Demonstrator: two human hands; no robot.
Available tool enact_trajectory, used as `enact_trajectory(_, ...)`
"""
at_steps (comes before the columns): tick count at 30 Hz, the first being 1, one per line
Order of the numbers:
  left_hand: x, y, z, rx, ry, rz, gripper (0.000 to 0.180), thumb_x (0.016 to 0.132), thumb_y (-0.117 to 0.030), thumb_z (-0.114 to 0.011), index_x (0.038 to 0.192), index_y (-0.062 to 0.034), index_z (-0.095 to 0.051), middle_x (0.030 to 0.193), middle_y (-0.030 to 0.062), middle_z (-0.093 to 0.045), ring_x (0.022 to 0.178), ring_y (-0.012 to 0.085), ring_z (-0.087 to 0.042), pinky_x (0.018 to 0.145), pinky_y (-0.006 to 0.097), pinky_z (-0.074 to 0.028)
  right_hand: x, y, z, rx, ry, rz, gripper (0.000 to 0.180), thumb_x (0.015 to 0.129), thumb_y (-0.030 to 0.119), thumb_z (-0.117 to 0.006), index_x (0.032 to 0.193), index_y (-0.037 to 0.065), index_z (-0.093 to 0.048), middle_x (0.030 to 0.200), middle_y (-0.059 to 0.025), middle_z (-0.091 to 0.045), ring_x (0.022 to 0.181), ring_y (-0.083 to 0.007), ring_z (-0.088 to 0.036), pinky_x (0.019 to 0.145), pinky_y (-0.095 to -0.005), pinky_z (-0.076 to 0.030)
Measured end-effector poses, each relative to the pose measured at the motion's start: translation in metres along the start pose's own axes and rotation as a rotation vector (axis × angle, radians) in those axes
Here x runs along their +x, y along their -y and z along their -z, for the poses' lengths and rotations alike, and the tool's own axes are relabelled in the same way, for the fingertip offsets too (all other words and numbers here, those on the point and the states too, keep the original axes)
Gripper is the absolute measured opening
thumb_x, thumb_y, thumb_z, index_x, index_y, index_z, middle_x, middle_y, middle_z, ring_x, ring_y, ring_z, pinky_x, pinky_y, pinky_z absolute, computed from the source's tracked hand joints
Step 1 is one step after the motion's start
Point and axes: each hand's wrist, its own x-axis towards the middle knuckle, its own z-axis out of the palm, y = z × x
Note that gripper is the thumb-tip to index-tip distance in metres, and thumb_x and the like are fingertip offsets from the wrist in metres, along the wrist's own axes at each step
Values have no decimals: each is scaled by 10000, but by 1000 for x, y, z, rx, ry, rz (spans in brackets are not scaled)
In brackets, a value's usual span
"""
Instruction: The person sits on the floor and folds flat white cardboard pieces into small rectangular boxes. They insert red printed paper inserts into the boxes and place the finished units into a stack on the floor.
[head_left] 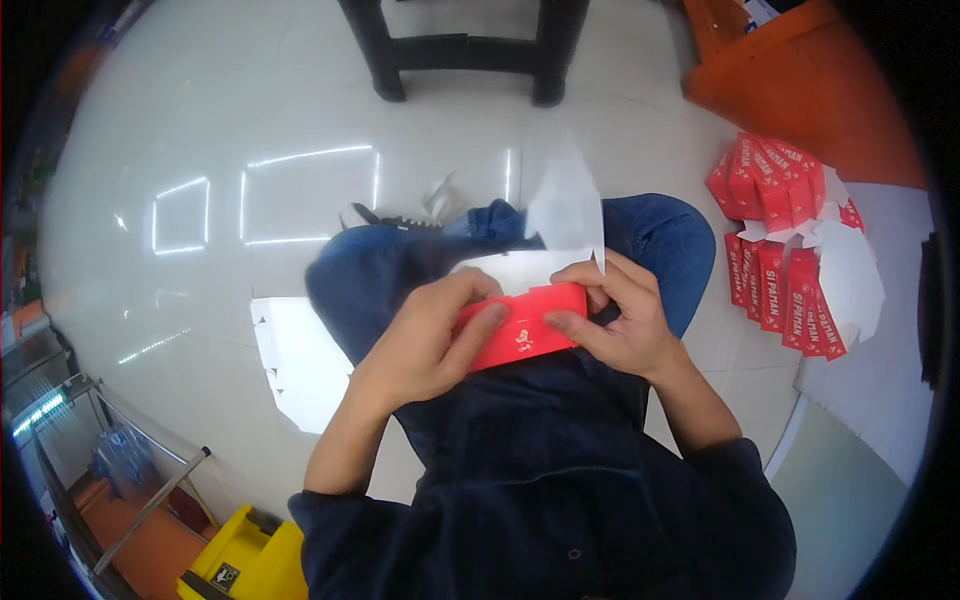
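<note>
A red and white paperboard box, partly folded, is held over my lap between both hands. Its red printed side faces me, and white inner flaps stand up at the far side. My left hand grips the left end, thumb on the red face. At the right end, my right hand pinches the edge with its thumb in front and fingers behind. The fingers behind the board are partly hidden. Flat white box blanks lie on the floor beside my left knee.
To the right, several red folded boxes are stacked in two groups with white flaps out. An orange container stands behind them. A dark stool is ahead on the tiled floor. At lower left are a yellow bin and a metal rail.
</note>
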Motion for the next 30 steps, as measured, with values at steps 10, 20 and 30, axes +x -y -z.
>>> enact_trajectory(10, 16, -30, 10, 134, 57, -82, 92, 955, -98, -641, 952, -6, -642, 816, 196, -649, 745, 377, -642, 672, 397, -501, 5, 7, 3, -133, -212, 253, 211, 787, 103, -869, 958, 33, -767, 856, -96, -713, 696, -220, -676, 610, -307, -528)
enact_trajectory(20, 37, -43, -1, 492, -12, -342, 88, 868, -15, -664, 912, -30, -589, 788, 175, -591, 671, 396, -567, 620, 467, -421, 4, -2, 3, -295, -107, 377, 540, 818, 327, -834, 1235, 21, -679, 984, -110, -679, 810, -234, -686, 642, -344, -543)
enact_trajectory(30, 68, -77, -33, 570, -252, -461, 499, 985, -200, -591, 1427, 7, -487, 1481, 241, -448, 1402, 420, -407, 1185, 513, -276, -160, -49, 205, -952, -521, 5, 719, 630, 236, -975, 1199, 61, -572, 1105, -160, -634, 960, -317, -674, 807, -405, -556)
